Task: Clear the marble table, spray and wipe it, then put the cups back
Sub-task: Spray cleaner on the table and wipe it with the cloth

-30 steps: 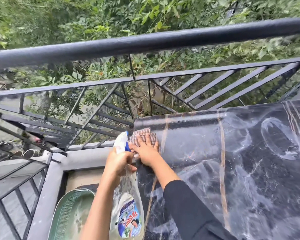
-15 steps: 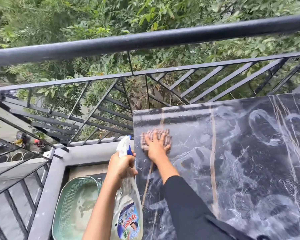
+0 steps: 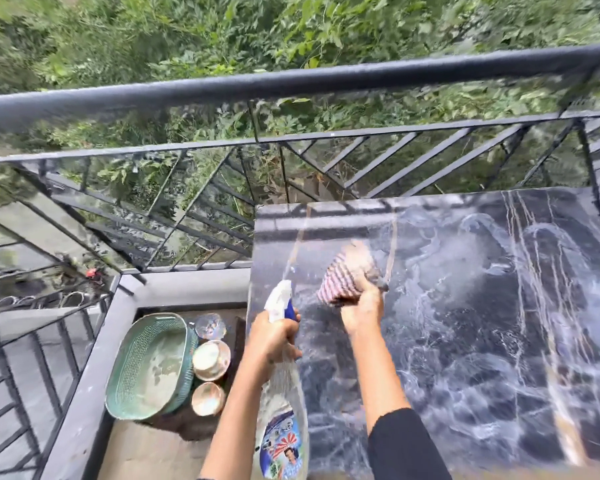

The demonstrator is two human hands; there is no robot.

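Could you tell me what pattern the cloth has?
Pink-and-white stripes on the bunched cloth, head view.

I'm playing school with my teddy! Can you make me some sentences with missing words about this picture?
1. The left hand holds a spray ____.
2. The right hand holds a striped ____ above the marble table.
3. The cups sit on the floor beside a green ____.
4. Behind the table stands a black metal ____.

Missing words: bottle; cloth; basket; railing

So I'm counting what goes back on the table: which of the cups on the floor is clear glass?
The farthest one, nearest the railing; the two cups closer are opaque cream.
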